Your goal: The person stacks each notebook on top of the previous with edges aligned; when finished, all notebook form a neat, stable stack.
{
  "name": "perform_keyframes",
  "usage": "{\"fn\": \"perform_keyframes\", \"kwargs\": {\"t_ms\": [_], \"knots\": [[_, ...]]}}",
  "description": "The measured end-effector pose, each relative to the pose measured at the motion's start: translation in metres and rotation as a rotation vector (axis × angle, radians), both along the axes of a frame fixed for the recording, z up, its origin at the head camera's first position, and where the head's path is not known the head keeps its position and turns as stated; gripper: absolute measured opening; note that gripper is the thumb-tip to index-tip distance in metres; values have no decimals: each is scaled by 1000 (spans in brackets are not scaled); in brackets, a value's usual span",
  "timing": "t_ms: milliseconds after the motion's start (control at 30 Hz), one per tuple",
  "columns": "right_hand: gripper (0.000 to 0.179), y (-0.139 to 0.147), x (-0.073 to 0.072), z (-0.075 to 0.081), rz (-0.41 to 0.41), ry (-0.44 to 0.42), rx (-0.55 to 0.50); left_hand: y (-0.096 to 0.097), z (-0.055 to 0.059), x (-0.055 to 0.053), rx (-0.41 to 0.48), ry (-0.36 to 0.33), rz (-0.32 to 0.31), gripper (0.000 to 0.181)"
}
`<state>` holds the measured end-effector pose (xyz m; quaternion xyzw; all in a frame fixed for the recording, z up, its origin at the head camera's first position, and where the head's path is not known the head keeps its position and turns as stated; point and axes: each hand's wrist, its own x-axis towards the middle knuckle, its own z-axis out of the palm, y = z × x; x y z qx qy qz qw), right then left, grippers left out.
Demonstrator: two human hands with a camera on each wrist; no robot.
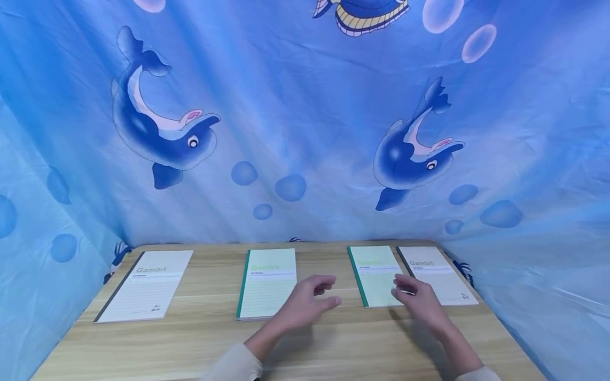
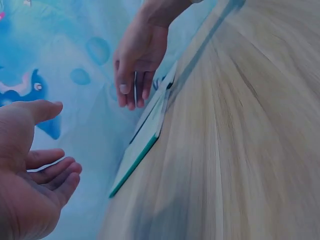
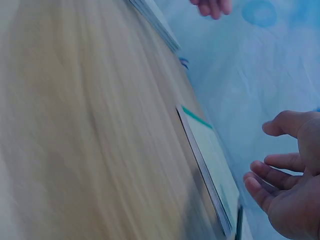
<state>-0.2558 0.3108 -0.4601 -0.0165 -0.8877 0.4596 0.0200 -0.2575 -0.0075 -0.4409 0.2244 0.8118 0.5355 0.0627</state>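
Observation:
My left hand (image 1: 307, 301) hovers over the table beside the lower right corner of a green-spined notebook (image 1: 267, 283), its fingers loosely bent and holding nothing. My right hand (image 1: 421, 301) is raised over the gap between a second green-spined notebook (image 1: 376, 278) and a dark-spined notebook (image 1: 436, 272), covering part of both in the head view. Its fingers are relaxed, with a space between thumb and fingertips. In the right wrist view the right hand (image 3: 292, 175) hangs above the green-spined notebook (image 3: 210, 160). The left wrist view shows both palms facing inward.
Another dark-spined notebook (image 1: 145, 286) lies at the far left of the wooden table (image 1: 190, 344). All covers read "Gambit". A blue curtain (image 1: 295, 121) with dolphins and bubbles hangs behind the table and down both sides.

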Motion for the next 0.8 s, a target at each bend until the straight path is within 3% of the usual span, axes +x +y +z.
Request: {"fn": "perform_keyframes", "kwargs": {"t_ms": [233,400,567,800], "knots": [[56,29,-9,4,-75,-97,-32,35,-2,-19,47,-205,9,60],[59,39,-14,5,-96,-145,-9,54,-12,-34,77,-338,67,65],[55,42,-19,1,-105,-136,25,68,-23,-44,131,-414,94,64],[49,45,-27,-7,-135,-146,59,84,-27,-47,159,-441,91,60]]}}
